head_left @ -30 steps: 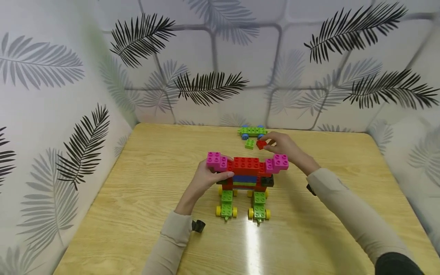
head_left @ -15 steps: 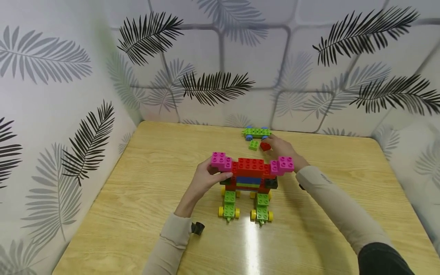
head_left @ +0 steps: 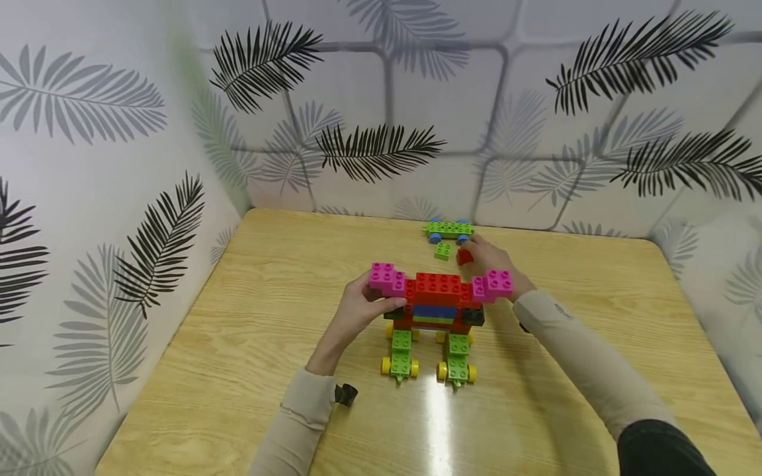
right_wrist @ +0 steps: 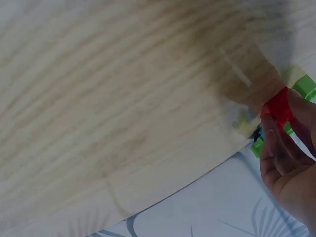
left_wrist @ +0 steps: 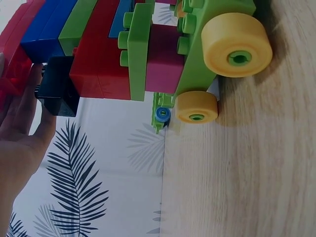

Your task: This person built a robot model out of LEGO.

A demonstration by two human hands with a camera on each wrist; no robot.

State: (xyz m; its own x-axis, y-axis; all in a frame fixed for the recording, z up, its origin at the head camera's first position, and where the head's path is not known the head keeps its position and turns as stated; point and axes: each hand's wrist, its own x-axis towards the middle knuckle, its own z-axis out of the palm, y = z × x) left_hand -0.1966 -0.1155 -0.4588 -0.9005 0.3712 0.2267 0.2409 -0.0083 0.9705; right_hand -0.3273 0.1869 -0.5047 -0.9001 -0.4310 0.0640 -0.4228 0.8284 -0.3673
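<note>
A build of toy building bricks [head_left: 437, 284] stands on the table on green wheeled bases, with pink bricks [head_left: 387, 277] jutting out at both upper ends. My left hand [head_left: 354, 307] grips its left end, thumb in front and fingers behind. In the left wrist view the palm lies beside the black brick [left_wrist: 60, 86] and the red bricks at the top. Behind the build, my right hand [head_left: 494, 261] pinches a small red brick [right_wrist: 278, 106] between thumb and fingers. A small green brick [head_left: 443, 250] lies just left of it.
A green wheeled base [head_left: 449, 230] with blue wheels stands near the back edge of the wooden table [head_left: 286, 277]. The patterned wall [head_left: 381, 86] rises right behind that edge. Black wrist gear [head_left: 345, 395] shows by the left sleeve.
My right hand has come down closer around the red brick, covering more of it. My left hand keeps its grip on the build. The head view has shifted slightly.
</note>
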